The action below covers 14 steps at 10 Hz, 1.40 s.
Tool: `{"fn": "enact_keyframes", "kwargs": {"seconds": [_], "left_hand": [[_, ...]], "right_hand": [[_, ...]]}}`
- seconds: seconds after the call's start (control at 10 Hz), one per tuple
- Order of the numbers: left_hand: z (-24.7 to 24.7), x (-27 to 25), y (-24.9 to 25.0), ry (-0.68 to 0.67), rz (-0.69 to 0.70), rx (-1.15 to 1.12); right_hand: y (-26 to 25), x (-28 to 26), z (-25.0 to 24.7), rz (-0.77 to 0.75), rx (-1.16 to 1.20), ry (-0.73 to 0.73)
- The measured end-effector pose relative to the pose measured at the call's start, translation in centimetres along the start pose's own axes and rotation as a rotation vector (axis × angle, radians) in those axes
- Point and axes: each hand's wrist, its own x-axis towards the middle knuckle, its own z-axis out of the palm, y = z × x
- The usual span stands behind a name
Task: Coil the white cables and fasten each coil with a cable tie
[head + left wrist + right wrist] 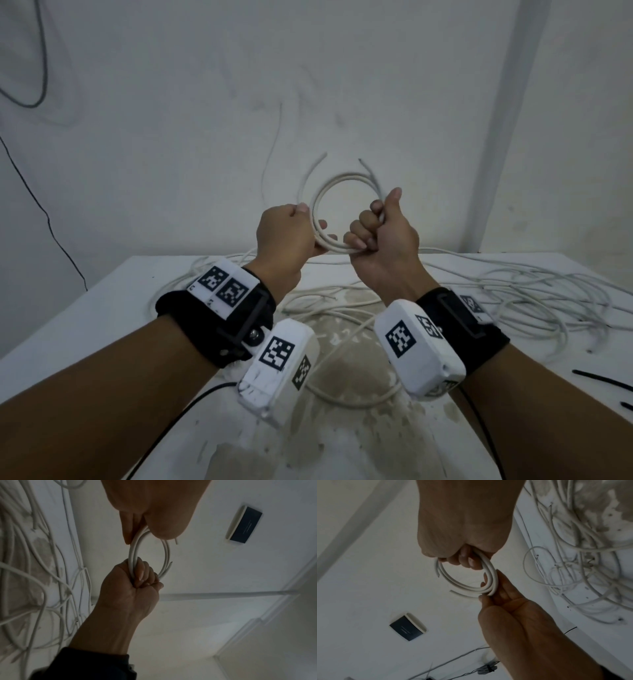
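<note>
A small coil of white cable (337, 248) is held up in the air above the table, in front of the wall. My left hand (291, 236) pinches its left side between thumb and fingers. My right hand (383, 236) grips its right side in a fist, thumb pointing up. Two loose cable ends stick out at the top of the coil. In the left wrist view the coil (133, 553) runs from my left hand (154, 513) into my right fist (130, 588). The right wrist view shows the coil (493, 577) between my right hand (464, 534) and my left hand (510, 608).
A tangle of loose white cables (513, 291) covers the back and right of the white table (102, 308). Black cable ties (603, 380) lie near the table's right edge. A thin black wire hangs on the wall at the left.
</note>
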Motion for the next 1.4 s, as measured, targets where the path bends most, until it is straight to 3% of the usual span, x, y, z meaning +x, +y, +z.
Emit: {"fn": "enact_keyframes", "kwargs": {"seconds": [0.3,0.4,0.6,0.9,1.1,1.4], "left_hand": [[0.2,0.3,-0.9,0.085,0.309,0.243],[0.3,0.6,-0.7,0.088,0.313,0.24],[-0.3,0.5,-0.5,-0.047,0.38,0.314],[-0.3,0.9,0.0,0.015,0.279,0.177],[-0.9,1.2,-0.5,0.08,0.087,-0.071],[-0.9,1.0,-1.1,0.124,0.14,0.087]], "right_hand": [[0.1,-0.4,-0.6,0.105,-0.094,-0.089],[0.1,-0.5,-0.5,0.115,-0.1,-0.092],[-0.2,-0.5,-1.1,0.113,-0.15,-0.073],[-0.1,-0.7,-0.4,0.071,-0.154,-0.09],[-1.1,0.2,-1.1,0.033,-0.007,-0.063],[-1.9,0.3,-1.4,0.045,0.035,-0.054]]}}
